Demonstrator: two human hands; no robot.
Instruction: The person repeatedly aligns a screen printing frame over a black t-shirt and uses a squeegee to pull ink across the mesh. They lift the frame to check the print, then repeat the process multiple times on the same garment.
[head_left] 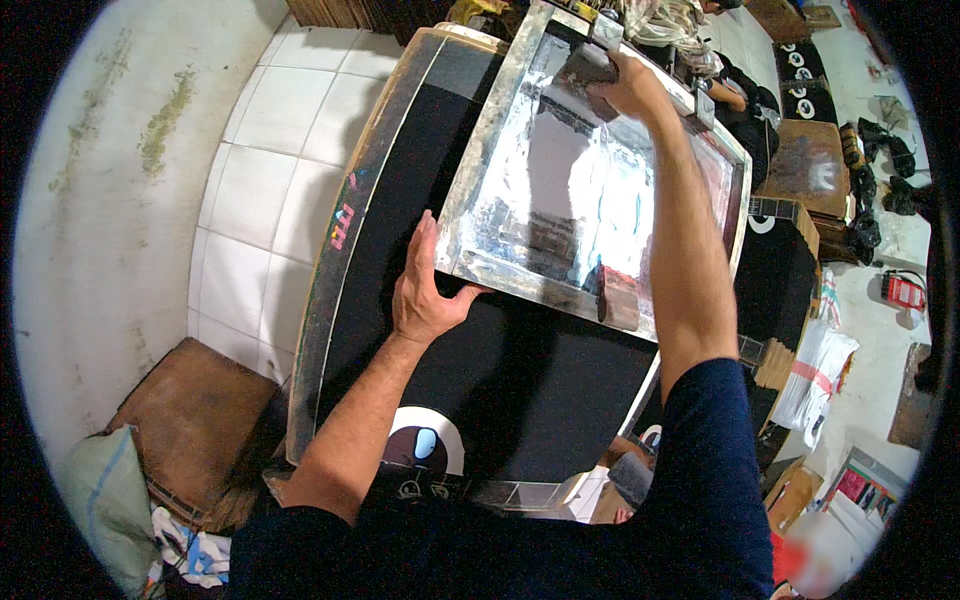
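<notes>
A screen printing frame (468,215) with a pale metal border lies tilted over black fabric (520,390) spread on a long board. My left hand (428,295) grips its near left corner, fingers along the side and thumb on the near edge. Inside the far end, my right hand (640,92) is closed on a dark, flat squeegee (578,78), partly hidden by the fingers. A second squeegee (618,298), brownish with a red edge, rests in the near right of the frame. The mesh shines with glare. A round white and dark print (425,440) shows on the fabric nearest me.
Metal clamps (604,32) sit at the frame's far edge. To the left are white floor tiles (262,195) and a brown board stack (195,420) beside a pale sack (110,500). Another person (745,105) is at the far right, near more boards with black fabric (775,290).
</notes>
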